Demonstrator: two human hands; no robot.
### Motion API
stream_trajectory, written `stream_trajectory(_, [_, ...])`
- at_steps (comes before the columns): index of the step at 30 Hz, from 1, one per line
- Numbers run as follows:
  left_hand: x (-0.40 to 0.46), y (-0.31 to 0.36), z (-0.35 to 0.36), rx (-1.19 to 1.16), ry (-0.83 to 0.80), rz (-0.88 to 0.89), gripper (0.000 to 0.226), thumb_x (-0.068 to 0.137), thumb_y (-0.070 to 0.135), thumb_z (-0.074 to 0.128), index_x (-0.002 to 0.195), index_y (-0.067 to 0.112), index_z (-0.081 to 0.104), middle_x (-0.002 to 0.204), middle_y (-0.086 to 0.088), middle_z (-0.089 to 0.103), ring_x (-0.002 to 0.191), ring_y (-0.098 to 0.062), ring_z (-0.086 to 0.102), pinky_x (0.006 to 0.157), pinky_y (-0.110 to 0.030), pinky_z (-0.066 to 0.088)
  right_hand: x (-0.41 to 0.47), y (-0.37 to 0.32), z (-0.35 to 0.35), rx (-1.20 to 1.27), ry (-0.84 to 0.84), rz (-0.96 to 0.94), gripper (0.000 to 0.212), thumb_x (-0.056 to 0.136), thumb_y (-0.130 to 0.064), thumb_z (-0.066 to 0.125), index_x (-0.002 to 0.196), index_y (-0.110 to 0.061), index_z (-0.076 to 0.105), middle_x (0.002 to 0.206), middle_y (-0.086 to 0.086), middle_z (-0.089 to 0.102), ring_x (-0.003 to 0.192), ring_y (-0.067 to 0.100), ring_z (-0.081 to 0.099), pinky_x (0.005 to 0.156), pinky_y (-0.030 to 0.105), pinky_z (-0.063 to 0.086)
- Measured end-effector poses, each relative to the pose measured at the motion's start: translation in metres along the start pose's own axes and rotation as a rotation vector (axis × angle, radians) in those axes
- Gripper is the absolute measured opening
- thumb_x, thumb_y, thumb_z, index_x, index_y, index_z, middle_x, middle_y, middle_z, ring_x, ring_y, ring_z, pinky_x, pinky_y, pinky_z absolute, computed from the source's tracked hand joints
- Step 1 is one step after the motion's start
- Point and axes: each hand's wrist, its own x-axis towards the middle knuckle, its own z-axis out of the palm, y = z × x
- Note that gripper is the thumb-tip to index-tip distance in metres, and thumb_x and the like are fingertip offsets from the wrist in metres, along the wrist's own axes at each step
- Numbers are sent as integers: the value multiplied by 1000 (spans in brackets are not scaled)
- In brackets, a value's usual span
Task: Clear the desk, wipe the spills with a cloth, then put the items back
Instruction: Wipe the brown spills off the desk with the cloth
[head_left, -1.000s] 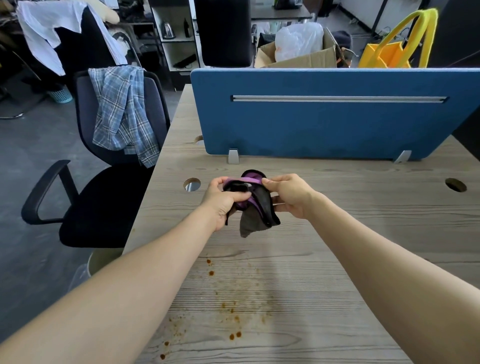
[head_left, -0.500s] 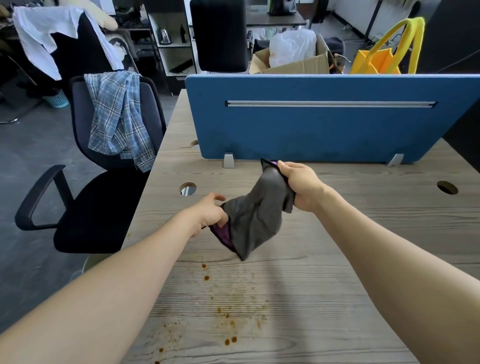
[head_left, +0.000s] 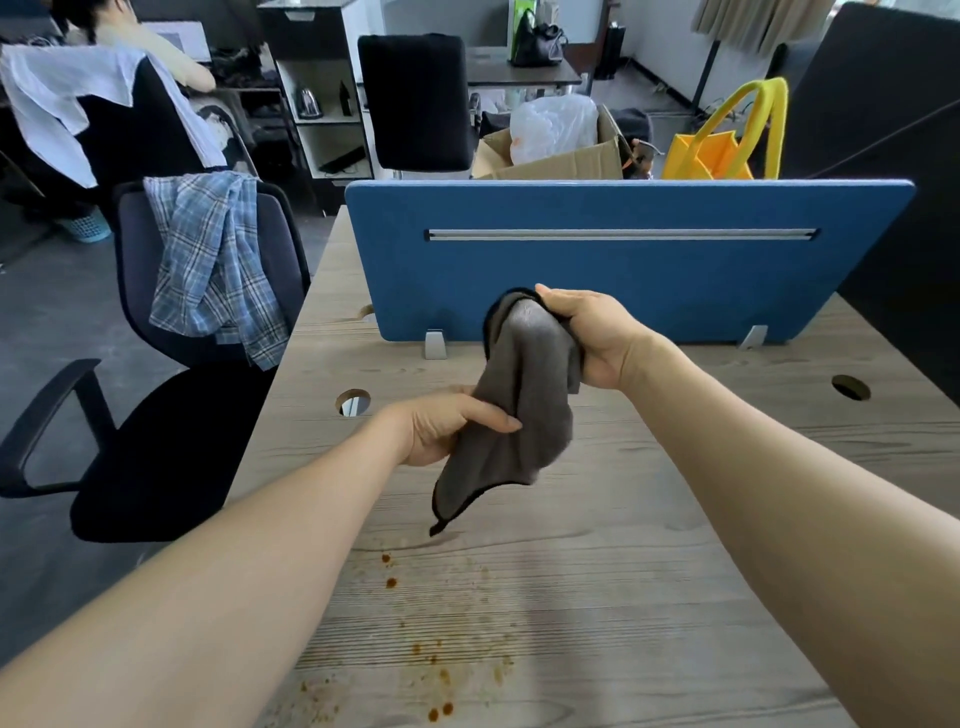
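A grey cloth (head_left: 524, 415) with a dark hem hangs in the air above the wooden desk (head_left: 675, 519). My right hand (head_left: 592, 338) grips its top end, up near the blue divider. Lower and to the left, my left hand (head_left: 447, 426) pinches the cloth's left edge. The cloth's bottom corner dangles just over the desk. Brown spill spots (head_left: 436, 670) are scattered over the desk's near part, below the cloth.
A blue divider panel (head_left: 623, 270) stands across the back of the desk. Cable holes sit at left (head_left: 353, 402) and right (head_left: 850, 387). A black office chair (head_left: 171, 415) with a plaid shirt stands left of the desk. A person sits far left.
The bunched cloth has been pulled open and now hangs long. My right hand rose toward the divider while my left hand slid lower along the cloth. The purple side no longer shows.
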Motion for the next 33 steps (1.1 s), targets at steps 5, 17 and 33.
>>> stream_trajectory(5, [-3,-1,1,-243,49,-24,19,84,8,59,102,5,65,96,-13,70,89,-25,65,87,-34,51,16,40,-30,-615,369,183,42,96,-45,43,101,-5,57,90,14,63,77,26,62,76,35,53])
stream_trajectory(17, [-1,-7,-27,-240,433,-15,30,87,13,63,117,11,61,99,-9,68,85,-20,63,69,-29,49,22,72,-6,-116,296,174,48,83,-27,71,124,-8,56,129,3,57,121,21,50,92,33,37])
stream_trajectory(33, [-10,-18,-68,1137,942,-199,36,75,49,72,107,34,65,122,-5,50,117,-26,46,89,-33,40,32,73,0,-1184,343,-147,11,79,-17,74,87,-14,67,99,6,60,95,26,58,74,29,45])
